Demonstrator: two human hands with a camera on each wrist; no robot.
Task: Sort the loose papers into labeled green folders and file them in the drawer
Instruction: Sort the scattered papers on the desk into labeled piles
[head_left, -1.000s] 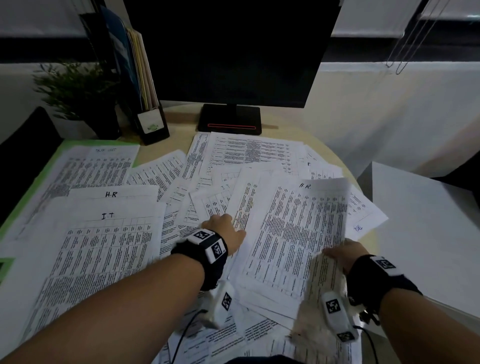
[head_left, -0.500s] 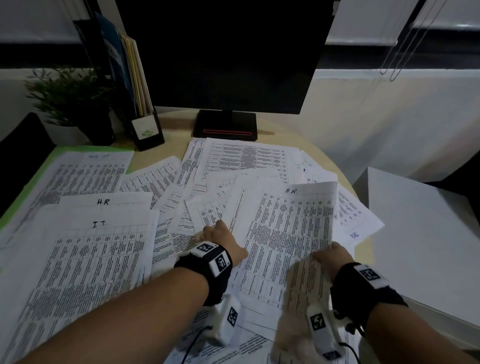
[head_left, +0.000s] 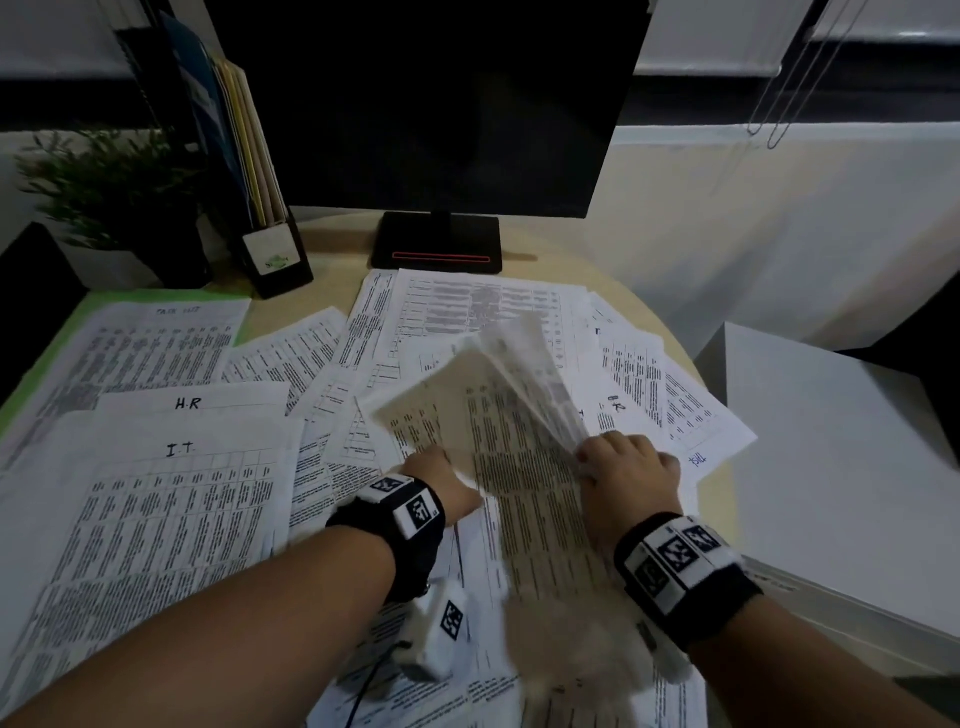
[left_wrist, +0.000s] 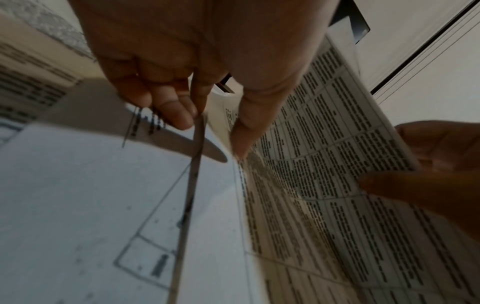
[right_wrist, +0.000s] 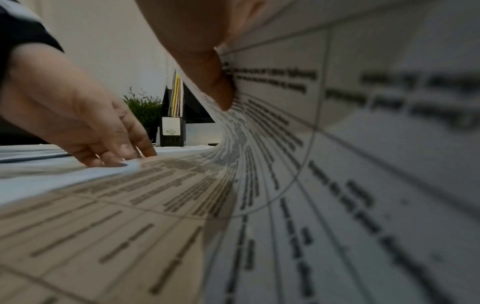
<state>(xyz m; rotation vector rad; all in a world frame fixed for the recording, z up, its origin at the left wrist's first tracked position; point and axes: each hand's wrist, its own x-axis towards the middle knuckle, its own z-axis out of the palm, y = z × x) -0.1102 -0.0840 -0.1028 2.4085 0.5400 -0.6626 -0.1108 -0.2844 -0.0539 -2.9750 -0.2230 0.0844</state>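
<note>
**Papers spread over the table, one sheet lifted**

Papers (head_left: 171, 499) cover the table (head_left: 332, 291); a green folder (head_left: 156, 297) peeks from under those at far left, mostly hidden. Left hand (head_left: 441, 483) presses down on the pile with straight fingers (left_wrist: 179, 115). Right of it, a printed sheet (head_left: 519, 384) curls up, blurred, its text unreadable. Right hand (head_left: 628, 467) pinches that sheet's edge, thumb (right_wrist: 221, 86) on the print; its other fingers are hidden behind the sheet.

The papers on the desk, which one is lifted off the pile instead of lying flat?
The printed sheet in the middle, curled upward. The right hand pinches its right edge, while the left hand rests at its left edge. The H.R sheet and I.T sheet lie flat.
</note>
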